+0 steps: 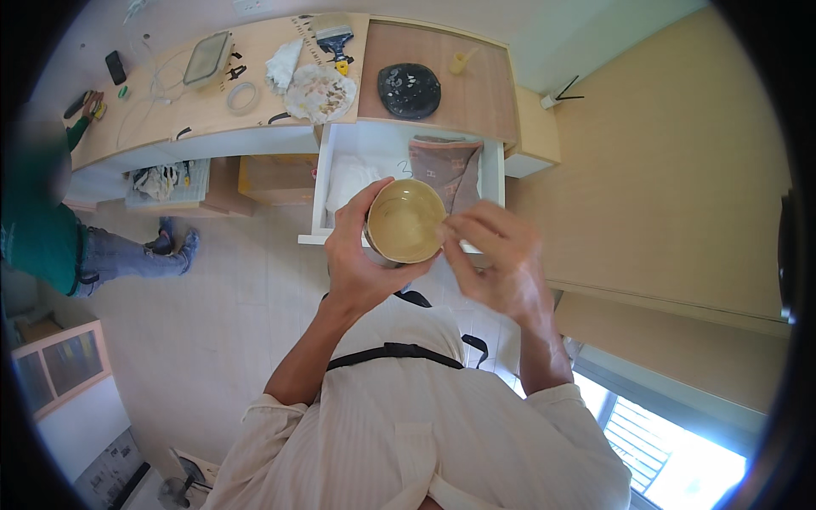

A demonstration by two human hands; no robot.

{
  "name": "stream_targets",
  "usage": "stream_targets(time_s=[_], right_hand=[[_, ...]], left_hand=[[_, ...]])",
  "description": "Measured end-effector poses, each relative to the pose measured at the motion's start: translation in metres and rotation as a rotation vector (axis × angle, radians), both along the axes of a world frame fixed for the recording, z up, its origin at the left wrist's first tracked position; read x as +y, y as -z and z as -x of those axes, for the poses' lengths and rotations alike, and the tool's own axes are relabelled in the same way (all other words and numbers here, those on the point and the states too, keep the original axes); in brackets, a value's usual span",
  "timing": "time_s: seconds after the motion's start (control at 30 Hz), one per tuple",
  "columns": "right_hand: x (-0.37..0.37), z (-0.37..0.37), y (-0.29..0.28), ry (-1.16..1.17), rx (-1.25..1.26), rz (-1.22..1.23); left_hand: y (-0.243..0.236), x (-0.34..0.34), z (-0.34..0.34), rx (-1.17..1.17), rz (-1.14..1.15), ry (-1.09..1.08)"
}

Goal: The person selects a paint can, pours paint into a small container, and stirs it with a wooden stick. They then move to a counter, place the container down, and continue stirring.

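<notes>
A round, open-topped cup (406, 223) with a smooth yellowish inside is held in front of my body, its mouth facing up. My left hand (361, 251) wraps around its left and near side. At the cup's right rim is my right hand (501, 259), slightly blurred, with thumb and fingers pinched together. Whatever lies between those fingertips, if anything, is too small to make out. Beneath the cup an open white drawer (491, 187) holds a folded brownish-pink cloth bag (444, 161) and white plastic wrapping (353, 180).
On the counter (263, 110) beyond sit a black tray (409, 91), a yellow small cup (459, 63), a stained round sheet (320, 93), a brush (334, 38), a tape roll (242, 98) and a clear container (206, 61). Another person (51, 204) stands at the left. Tall wooden panels (663, 187) fill the right.
</notes>
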State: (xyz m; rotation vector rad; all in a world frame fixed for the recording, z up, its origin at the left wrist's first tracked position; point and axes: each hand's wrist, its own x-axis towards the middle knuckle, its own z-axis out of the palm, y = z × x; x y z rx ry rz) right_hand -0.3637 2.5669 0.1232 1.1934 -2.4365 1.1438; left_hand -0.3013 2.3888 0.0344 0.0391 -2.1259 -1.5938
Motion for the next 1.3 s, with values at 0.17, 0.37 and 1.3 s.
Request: stream_targets(time_s=[0.17,0.37,1.3], right_hand=[[-0.019,-0.001,0.007,0.045,-0.010,0.077],[-0.022,-0.003,0.005,0.043,-0.075,0.094],[-0.009,0.010,-0.003,-0.128,-0.032,0.031]], left_hand=[[0.002,0.001,0.000,-0.019,-0.006,0.007],[0.004,0.000,0.004,-0.002,0.002,-0.009],[-0.003,-0.001,0.033,0.060,0.023,0.021]])
